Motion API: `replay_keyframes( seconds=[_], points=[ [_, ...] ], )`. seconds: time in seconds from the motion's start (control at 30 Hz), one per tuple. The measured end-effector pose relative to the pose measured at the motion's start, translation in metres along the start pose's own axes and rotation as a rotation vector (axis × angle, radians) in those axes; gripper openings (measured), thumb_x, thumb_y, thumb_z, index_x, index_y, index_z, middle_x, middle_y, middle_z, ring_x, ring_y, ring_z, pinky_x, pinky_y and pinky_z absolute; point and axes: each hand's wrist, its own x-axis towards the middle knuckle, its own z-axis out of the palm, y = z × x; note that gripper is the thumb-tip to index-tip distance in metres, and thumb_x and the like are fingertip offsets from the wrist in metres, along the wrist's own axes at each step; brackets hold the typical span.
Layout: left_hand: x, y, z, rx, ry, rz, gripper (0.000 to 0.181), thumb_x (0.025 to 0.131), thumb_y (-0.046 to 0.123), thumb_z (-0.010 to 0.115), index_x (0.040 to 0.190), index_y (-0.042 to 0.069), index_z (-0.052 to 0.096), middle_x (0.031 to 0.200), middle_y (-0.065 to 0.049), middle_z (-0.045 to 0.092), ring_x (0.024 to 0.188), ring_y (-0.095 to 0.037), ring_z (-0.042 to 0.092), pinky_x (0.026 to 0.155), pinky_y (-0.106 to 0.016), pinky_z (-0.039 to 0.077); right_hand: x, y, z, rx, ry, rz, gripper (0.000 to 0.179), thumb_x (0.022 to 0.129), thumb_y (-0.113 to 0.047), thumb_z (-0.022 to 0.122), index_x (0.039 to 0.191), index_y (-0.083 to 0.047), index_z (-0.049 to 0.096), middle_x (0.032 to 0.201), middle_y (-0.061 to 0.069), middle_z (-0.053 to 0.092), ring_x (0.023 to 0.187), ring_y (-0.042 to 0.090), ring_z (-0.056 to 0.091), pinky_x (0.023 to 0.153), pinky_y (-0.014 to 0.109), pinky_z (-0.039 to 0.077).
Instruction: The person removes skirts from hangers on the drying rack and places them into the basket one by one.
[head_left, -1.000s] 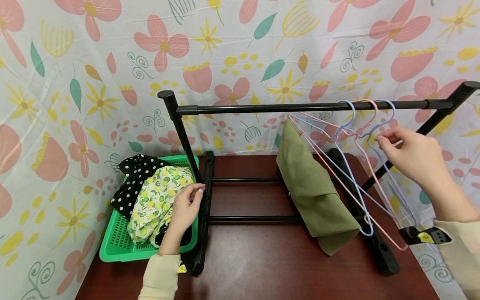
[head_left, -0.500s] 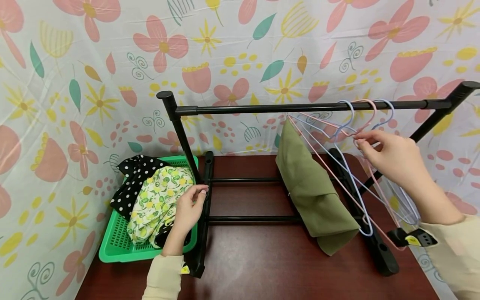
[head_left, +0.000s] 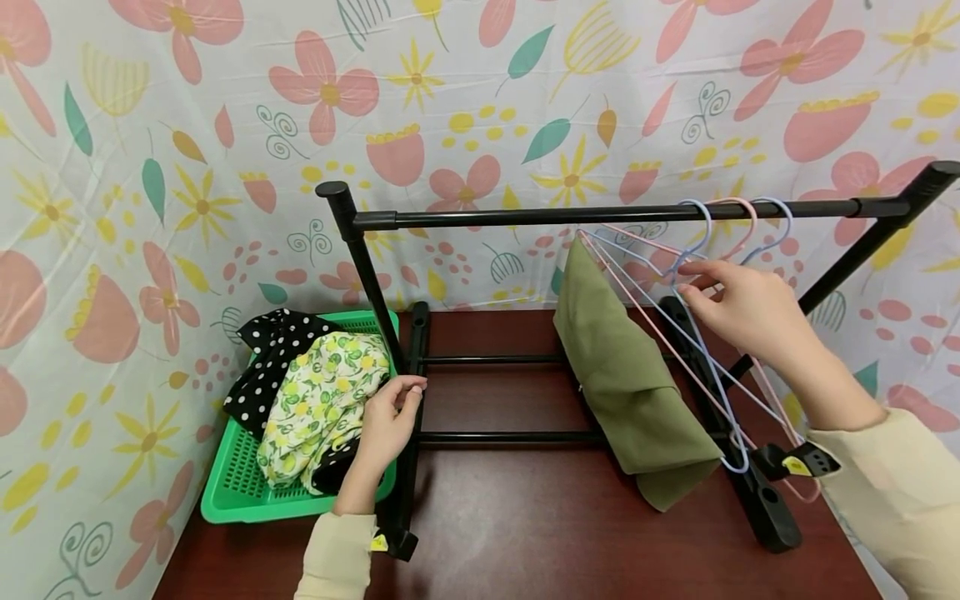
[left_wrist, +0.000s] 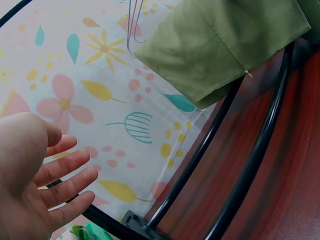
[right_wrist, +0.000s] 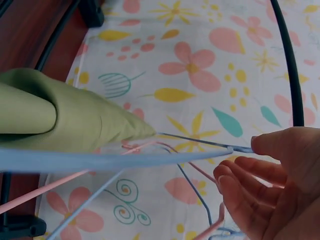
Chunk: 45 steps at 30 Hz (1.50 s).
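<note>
In the head view my right hand (head_left: 750, 312) is at the neck of the nearest blue hanger (head_left: 712, 375). In the right wrist view its thumb and loosely bent fingers lie either side of the neck, with a gap showing. A pink hanger (head_left: 742, 225) and another blue one hook over the black bar (head_left: 525, 217) beside it. An olive-green garment (head_left: 622, 375) hangs left of the hangers; how it is held up is hidden. My left hand (head_left: 387, 421) hovers by the basket's right side, fingers relaxed, holding nothing in the left wrist view (left_wrist: 45, 175).
A green basket (head_left: 225, 492) at left holds a lemon-print cloth (head_left: 322, 392) and a black polka-dot cloth (head_left: 255, 392). The rack's black feet (head_left: 765, 508) and two lower rails (head_left: 510, 437) span the brown table (head_left: 525, 517). A flowered sheet (head_left: 465, 75) stands behind.
My right hand has moved left past the hangers to the nearest blue one. My left hand has shifted slightly right and down. Garment and hangers look about unmoved.
</note>
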Motion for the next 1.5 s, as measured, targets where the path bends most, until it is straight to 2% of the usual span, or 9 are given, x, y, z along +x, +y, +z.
replay_keyframes(
  seconds=[0.17, 0.43, 0.67, 0.8, 0.9, 1.07, 1.33, 1.43, 1.5],
  points=[
    [0.000, -0.006, 0.007, -0.017, -0.005, -0.007, 0.016, 0.093, 0.013, 0.054, 0.102, 0.017, 0.066, 0.098, 0.002, 0.068, 0.080, -0.014, 0.064, 0.066, -0.024, 0.051, 0.006, -0.004, 0.003, -0.012, -0.060, 0.035, 0.032, 0.092, -0.027, 0.052, 0.112, -0.003, 0.060, 0.094, 0.021, 0.067, 0.061, 0.031, 0.059, 0.048, 0.035, 0.036],
    [-0.002, -0.008, 0.015, -0.043, -0.011, -0.036, 0.016, 0.092, 0.010, 0.055, 0.098, 0.017, 0.067, 0.096, 0.000, 0.069, 0.081, -0.018, 0.066, 0.065, -0.024, 0.051, 0.012, -0.009, 0.007, -0.030, -0.086, 0.082, 0.037, 0.091, -0.031, 0.053, 0.109, 0.000, 0.061, 0.092, 0.018, 0.068, 0.075, 0.039, 0.061, 0.056, 0.047, 0.043],
    [-0.004, -0.008, 0.018, -0.051, -0.015, -0.030, 0.016, 0.092, 0.010, 0.055, 0.098, 0.018, 0.067, 0.096, 0.000, 0.069, 0.078, -0.011, 0.065, 0.063, -0.023, 0.050, 0.017, -0.011, 0.011, -0.059, -0.061, 0.094, 0.031, 0.089, -0.033, 0.054, 0.081, -0.004, 0.063, 0.075, 0.015, 0.067, 0.055, 0.030, 0.055, 0.044, 0.039, 0.036],
    [-0.005, -0.008, 0.020, -0.052, -0.019, -0.031, 0.016, 0.091, 0.010, 0.055, 0.098, 0.018, 0.067, 0.095, 0.000, 0.069, 0.078, -0.015, 0.065, 0.063, -0.023, 0.050, 0.020, -0.012, 0.012, -0.059, -0.044, 0.125, 0.039, 0.088, -0.035, 0.054, 0.062, -0.007, 0.052, 0.054, 0.009, 0.053, 0.045, 0.025, 0.046, 0.041, 0.034, 0.029],
    [-0.005, -0.009, 0.021, -0.055, -0.019, -0.030, 0.015, 0.091, 0.010, 0.055, 0.097, 0.018, 0.068, 0.095, 0.001, 0.069, 0.079, -0.019, 0.066, 0.063, -0.023, 0.050, 0.022, -0.013, 0.012, -0.065, -0.019, 0.139, 0.042, 0.088, -0.032, 0.055, 0.055, -0.009, 0.043, 0.046, 0.004, 0.041, 0.043, 0.024, 0.040, 0.040, 0.033, 0.026],
    [-0.006, -0.008, 0.023, -0.059, -0.019, -0.033, 0.015, 0.091, 0.010, 0.056, 0.096, 0.017, 0.068, 0.093, -0.001, 0.069, 0.077, -0.018, 0.065, 0.062, -0.022, 0.050, 0.025, -0.014, 0.014, -0.073, 0.009, 0.163, 0.044, 0.086, -0.031, 0.057, 0.050, -0.011, 0.042, 0.044, 0.003, 0.039, 0.043, 0.025, 0.040, 0.039, 0.032, 0.024],
    [-0.006, -0.006, 0.026, -0.062, -0.030, -0.013, 0.015, 0.090, 0.006, 0.056, 0.096, 0.014, 0.068, 0.093, -0.005, 0.070, 0.076, -0.018, 0.064, 0.061, -0.022, 0.050, 0.027, -0.014, 0.015, -0.068, 0.013, 0.166, 0.034, 0.084, -0.031, 0.059, 0.061, -0.008, 0.063, 0.050, 0.007, 0.054, 0.046, 0.029, 0.049, 0.037, 0.036, 0.031],
    [-0.005, -0.007, 0.028, -0.051, -0.025, -0.001, 0.015, 0.090, 0.007, 0.056, 0.096, 0.014, 0.068, 0.093, -0.002, 0.070, 0.075, -0.013, 0.064, 0.062, -0.022, 0.050, 0.028, -0.014, 0.017, -0.071, 0.029, 0.167, 0.035, 0.084, -0.032, 0.060, 0.058, -0.008, 0.061, 0.051, 0.010, 0.055, 0.048, 0.032, 0.051, 0.038, 0.040, 0.032],
    [-0.005, -0.007, 0.028, -0.045, -0.022, 0.002, 0.015, 0.089, 0.006, 0.057, 0.095, 0.014, 0.068, 0.092, -0.001, 0.070, 0.074, -0.011, 0.063, 0.061, -0.022, 0.049, 0.029, -0.015, 0.019, -0.079, 0.043, 0.167, 0.041, 0.084, -0.032, 0.060, 0.051, -0.010, 0.054, 0.048, 0.009, 0.051, 0.048, 0.033, 0.049, 0.039, 0.041, 0.032]
  ],
)
